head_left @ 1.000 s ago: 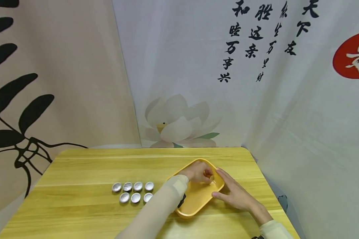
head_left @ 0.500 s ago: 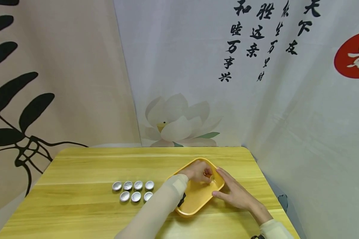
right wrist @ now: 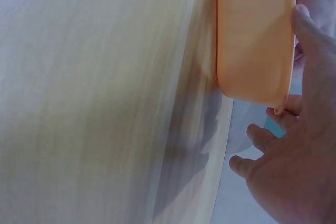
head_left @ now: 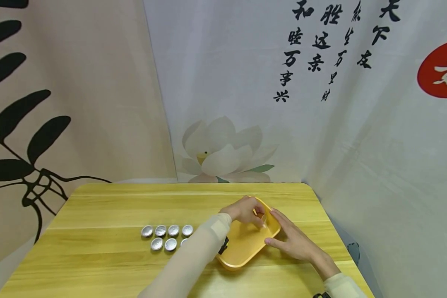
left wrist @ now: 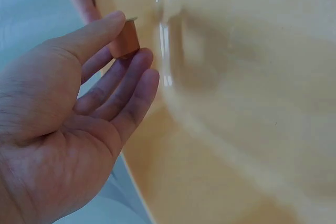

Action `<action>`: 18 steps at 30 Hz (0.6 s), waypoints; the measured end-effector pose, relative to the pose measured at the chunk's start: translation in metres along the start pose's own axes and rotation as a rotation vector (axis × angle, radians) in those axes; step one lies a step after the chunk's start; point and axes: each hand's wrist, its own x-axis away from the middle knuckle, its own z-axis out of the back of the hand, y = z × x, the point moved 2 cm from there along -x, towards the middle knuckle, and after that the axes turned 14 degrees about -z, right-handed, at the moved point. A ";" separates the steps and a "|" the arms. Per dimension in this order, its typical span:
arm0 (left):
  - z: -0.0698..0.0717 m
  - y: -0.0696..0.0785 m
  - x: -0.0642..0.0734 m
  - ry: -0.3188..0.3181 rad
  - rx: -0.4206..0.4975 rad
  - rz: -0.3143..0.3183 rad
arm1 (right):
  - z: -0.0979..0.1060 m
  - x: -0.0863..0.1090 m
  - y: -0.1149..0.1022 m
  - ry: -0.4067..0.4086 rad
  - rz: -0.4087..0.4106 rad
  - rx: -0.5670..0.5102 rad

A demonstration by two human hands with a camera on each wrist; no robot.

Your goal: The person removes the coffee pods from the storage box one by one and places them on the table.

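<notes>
In the head view my left hand [head_left: 246, 210] is over the far end of a yellow plastic basin [head_left: 242, 248]. Thumb and fingertips pinch a small tapered orange-brown capsule [left wrist: 126, 40] with a thin flanged rim, seen in the left wrist view. My right hand [head_left: 292, 238] spans the basin's right corner from outside, fingers extended, thumb and forefinger touching the rim. The right wrist view has the basin's outer wall [right wrist: 254, 40] beside that hand [right wrist: 299, 145], its other fingers spread off the wall. Part of the basin's inside is hidden by my left hand and forearm.
Several small round silver cups [head_left: 170, 244] stand in two rows on the wooden table [head_left: 97, 256], left of the basin. My left sleeve [head_left: 193, 256] covers part of the front row. Behind the table hang a printed cloth [head_left: 227, 82] and a beige curtain [head_left: 97, 82].
My left hand has risen a little from the basin's floor, its wrist and forearm shifting slightly left and covering more of the front row. The right hand stays at the rim.
</notes>
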 end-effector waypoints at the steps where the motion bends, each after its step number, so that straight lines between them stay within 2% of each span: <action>1: 0.002 0.001 0.001 -0.005 0.003 -0.003 | 0.000 0.000 0.000 -0.001 0.001 -0.002; 7: 0.012 0.003 0.010 -0.018 0.004 -0.030 | -0.001 0.000 -0.001 -0.005 0.000 -0.005; 13: 0.022 0.010 0.023 0.010 0.094 -0.031 | -0.002 0.000 -0.001 -0.014 0.005 -0.012; 18: 0.030 0.018 0.032 0.018 0.133 -0.064 | -0.001 0.001 -0.002 -0.002 0.017 -0.002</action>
